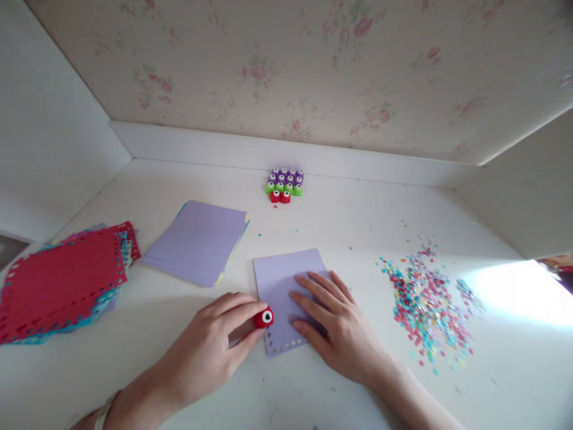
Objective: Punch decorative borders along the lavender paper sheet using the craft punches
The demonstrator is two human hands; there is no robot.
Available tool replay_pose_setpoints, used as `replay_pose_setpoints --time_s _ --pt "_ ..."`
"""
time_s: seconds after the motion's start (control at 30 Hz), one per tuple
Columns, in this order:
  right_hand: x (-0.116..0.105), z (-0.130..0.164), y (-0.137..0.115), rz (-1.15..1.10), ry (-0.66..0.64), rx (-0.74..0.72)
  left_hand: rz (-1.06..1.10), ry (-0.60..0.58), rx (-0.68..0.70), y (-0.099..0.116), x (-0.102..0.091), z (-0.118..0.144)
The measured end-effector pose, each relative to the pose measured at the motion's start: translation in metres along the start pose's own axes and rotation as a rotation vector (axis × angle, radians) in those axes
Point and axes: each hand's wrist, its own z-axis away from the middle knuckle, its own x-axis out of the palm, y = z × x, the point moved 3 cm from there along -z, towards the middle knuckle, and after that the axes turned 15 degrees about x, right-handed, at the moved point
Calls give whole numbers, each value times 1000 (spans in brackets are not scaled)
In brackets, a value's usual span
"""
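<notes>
Head view: the left hand (210, 346) has its grip closed around a small red punch (264, 318), fingers over the top and thumb below, with the punch seated on the left edge of a lilac paper sheet (286, 280). The right hand (333, 325) lies flat and open on the same sheet, fingers spread, pinning it to the white surface (340, 221); it grasps nothing. The punch lies at 9 o'clock from the right hand, near its fingertips but apart from them, and at the 2 o'clock tip of the left hand. Progress, judged from the sheet: a row of small cut-outs runs along the near edge and turns up the lower left edge to the punch; the far edge shows none, and the right edge is partly hidden by the hand, so most of the border appears to remain. At 9 o'clock on the surface lies a stack of red and teal sheets (62, 280) with perforated borders all round. At 11 o'clock sits a stack of plain lilac sheets (197, 239). At 12 o'clock, against the wall, stands a cluster of spare punches (285, 184). At 3 o'clock lies a scatter of paper confetti (425, 298).
</notes>
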Motion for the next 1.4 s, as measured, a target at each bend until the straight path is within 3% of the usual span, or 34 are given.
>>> replay_pose_setpoints --time_s 0.3,0.63,0.77,1.03,1.4 --pt "-1 0 0 -11 7 3 29 -14 -28 -1 1 0" --pt "-1 1 0 -11 -2 10 235 -14 -211 5 -10 -9" --pt "-2 1 -1 -27 -4 16 290 14 -285 4 -5 -17" --pt "-2 2 0 -82 -14 44 234 -54 -304 -1 5 -27" --pt "-4 2 0 -140 -3 65 377 -162 -656 -8 17 -35"
